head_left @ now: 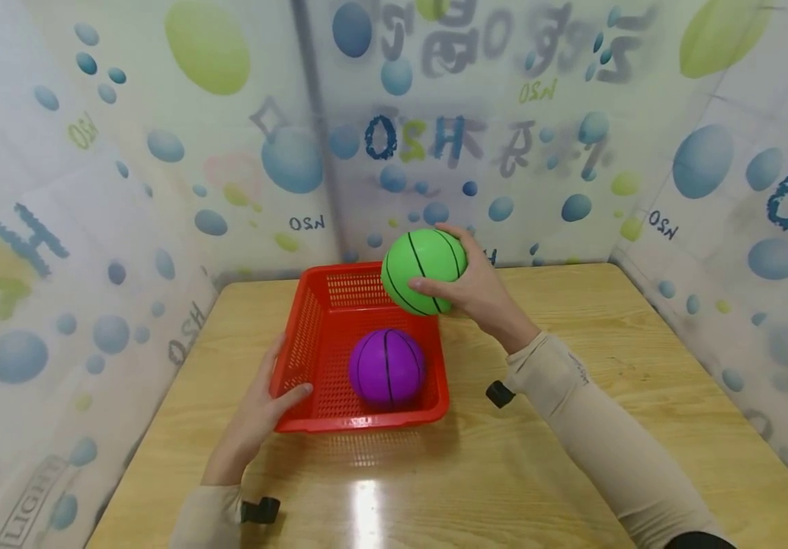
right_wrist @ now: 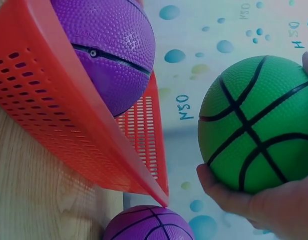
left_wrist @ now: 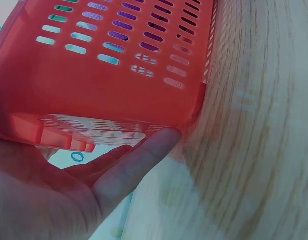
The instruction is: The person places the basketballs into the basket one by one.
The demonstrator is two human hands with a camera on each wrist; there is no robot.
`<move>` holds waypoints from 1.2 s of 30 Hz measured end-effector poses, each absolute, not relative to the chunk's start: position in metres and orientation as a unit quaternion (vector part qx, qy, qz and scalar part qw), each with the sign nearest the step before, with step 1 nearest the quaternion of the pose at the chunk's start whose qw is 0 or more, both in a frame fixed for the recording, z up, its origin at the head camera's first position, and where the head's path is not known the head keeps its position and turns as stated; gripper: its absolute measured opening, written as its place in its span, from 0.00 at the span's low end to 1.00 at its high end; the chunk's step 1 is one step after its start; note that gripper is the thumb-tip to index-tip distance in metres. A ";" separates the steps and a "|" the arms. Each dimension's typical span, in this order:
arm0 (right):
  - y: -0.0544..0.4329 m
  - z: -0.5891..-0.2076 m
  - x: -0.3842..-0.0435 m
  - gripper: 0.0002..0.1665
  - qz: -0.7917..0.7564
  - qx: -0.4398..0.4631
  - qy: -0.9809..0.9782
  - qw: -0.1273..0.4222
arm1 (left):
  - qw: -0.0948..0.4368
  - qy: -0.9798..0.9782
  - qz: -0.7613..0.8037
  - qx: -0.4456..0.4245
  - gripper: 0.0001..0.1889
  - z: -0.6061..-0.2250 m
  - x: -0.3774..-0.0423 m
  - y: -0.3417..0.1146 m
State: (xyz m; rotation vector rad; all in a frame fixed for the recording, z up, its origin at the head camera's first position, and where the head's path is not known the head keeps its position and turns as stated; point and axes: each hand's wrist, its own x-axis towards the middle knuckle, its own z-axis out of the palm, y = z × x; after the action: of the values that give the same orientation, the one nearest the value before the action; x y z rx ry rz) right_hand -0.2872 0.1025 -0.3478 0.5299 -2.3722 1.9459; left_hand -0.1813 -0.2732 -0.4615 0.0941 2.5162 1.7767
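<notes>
L fingers [left_wrist: 136, 167] against red bskt [left_wrist: 108, 92]

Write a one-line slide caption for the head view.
Right hand holds up a green ball while the left hand grips a red basket with a purple ball inside.

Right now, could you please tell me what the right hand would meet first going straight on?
The green ball in the right hand would probably meet the patterned wall behind the red basket first; depth is unclear.
</notes>
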 end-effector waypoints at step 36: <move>0.069 -0.370 -0.318 0.67 0.540 0.237 -0.808 0.004 | 0.036 0.814 0.580 0.022 0.54 -0.461 -0.179 -0.273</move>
State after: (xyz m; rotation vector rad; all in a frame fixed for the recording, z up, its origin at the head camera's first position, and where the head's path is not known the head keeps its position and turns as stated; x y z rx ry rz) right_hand -0.3185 0.0688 -0.3705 0.7425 -2.5312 1.6920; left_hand -0.1793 -0.2731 -0.4606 0.0687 2.4985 1.7810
